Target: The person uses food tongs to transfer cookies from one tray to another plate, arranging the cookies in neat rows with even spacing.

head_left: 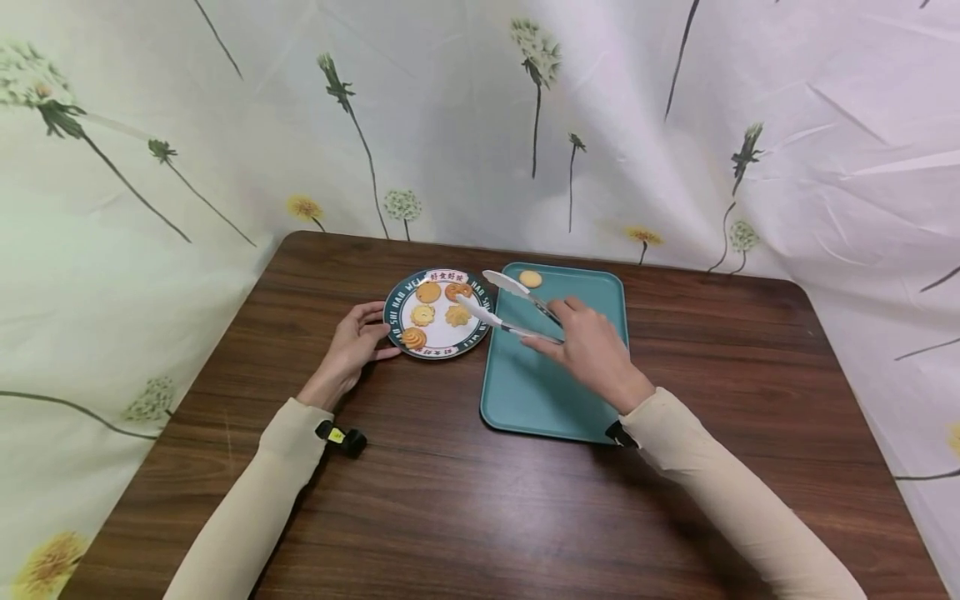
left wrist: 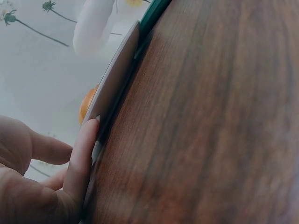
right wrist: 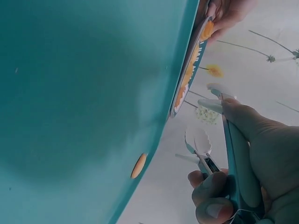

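My right hand [head_left: 596, 346] grips a pair of tongs [head_left: 517, 325] with white scalloped tips, their arms spread apart. The tips are over the right side of a round plate [head_left: 444, 350] with a green lettered rim. Several cookies lie on it, among them a swirl cookie [head_left: 413, 337] and a flower-shaped cookie [head_left: 457, 315]. At the plate's left edge, my left hand [head_left: 352, 346] holds the rim between thumb and fingers; the left wrist view shows a fingertip against the plate's edge [left wrist: 112, 84]. One round cookie [head_left: 530, 278] lies on the teal tray [head_left: 551, 400].
The tray lies just right of the plate, under my right hand, on a dark wooden table [head_left: 420, 500]. Behind the table hangs a pale cloth [head_left: 465, 125] printed with dandelions.
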The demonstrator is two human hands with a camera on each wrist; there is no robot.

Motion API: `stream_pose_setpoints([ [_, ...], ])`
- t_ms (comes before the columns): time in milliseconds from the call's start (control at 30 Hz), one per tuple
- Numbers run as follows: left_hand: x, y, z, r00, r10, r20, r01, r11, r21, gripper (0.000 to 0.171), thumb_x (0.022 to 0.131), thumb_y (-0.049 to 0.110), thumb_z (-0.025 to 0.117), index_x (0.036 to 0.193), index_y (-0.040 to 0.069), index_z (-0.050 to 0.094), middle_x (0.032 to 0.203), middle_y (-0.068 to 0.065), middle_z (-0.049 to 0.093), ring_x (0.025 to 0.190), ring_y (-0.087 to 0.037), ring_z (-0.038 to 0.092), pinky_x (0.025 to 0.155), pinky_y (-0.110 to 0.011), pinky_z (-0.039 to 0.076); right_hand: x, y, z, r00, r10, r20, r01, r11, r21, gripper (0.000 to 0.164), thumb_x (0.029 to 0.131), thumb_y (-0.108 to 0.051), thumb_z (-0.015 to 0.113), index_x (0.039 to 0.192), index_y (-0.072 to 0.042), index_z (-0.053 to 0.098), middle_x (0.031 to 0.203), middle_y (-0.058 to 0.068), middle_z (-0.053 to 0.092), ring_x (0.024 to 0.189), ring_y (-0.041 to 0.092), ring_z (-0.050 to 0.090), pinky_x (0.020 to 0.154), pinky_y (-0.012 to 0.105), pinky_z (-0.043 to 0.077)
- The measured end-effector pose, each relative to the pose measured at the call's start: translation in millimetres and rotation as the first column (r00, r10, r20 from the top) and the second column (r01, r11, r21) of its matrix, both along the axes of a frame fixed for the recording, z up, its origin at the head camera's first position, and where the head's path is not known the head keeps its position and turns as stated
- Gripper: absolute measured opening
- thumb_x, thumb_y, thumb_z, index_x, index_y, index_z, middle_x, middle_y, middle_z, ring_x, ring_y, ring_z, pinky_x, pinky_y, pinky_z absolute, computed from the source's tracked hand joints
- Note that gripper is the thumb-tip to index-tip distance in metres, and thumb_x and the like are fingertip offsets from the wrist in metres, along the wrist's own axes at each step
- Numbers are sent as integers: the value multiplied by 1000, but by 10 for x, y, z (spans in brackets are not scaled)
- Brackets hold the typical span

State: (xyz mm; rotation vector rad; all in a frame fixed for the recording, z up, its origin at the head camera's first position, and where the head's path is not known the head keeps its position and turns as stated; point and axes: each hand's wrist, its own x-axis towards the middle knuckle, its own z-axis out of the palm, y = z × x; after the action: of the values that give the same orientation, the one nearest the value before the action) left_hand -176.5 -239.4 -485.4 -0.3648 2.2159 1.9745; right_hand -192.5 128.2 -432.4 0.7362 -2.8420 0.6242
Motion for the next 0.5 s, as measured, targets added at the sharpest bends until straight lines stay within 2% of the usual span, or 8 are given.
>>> stream_pose_setpoints([
  [200, -26, 5, 1, 1000, 2, 0, -2, 1000, 11, 52, 111, 6, 42, 161, 8, 29, 158, -21, 34, 119, -20, 56, 87, -26, 67, -44, 86, -15, 999, -35, -5, 35, 999, 2, 61, 91, -56, 76, 122, -4, 69, 104, 14, 71, 69, 26, 67, 55, 42, 62],
  [367, -25, 3, -6, 1000, 2, 1, -2, 1000, 17, 52, 110, 6, 42, 161, 7, 29, 156, -22, 34, 117, -18, 57, 88, -26, 67, -84, 143, -32, 998, -53, 14, 53, 999, 1, 63, 91, -58, 75, 124, -5, 68, 111, 13, 71, 79, 30, 70, 64, 50, 65],
  [500, -5, -7, -1, 1000, 4, 3, -4, 1000, 13, 52, 111, 6, 42, 161, 7, 29, 156, -21, 35, 119, -20, 57, 88, -26, 67, -126, 187, -53, 997, -65, 28, 65, 998, 0, 63, 91, -58, 75, 125, -5, 68, 115, 14, 71, 80, 31, 71, 63, 51, 65],
])
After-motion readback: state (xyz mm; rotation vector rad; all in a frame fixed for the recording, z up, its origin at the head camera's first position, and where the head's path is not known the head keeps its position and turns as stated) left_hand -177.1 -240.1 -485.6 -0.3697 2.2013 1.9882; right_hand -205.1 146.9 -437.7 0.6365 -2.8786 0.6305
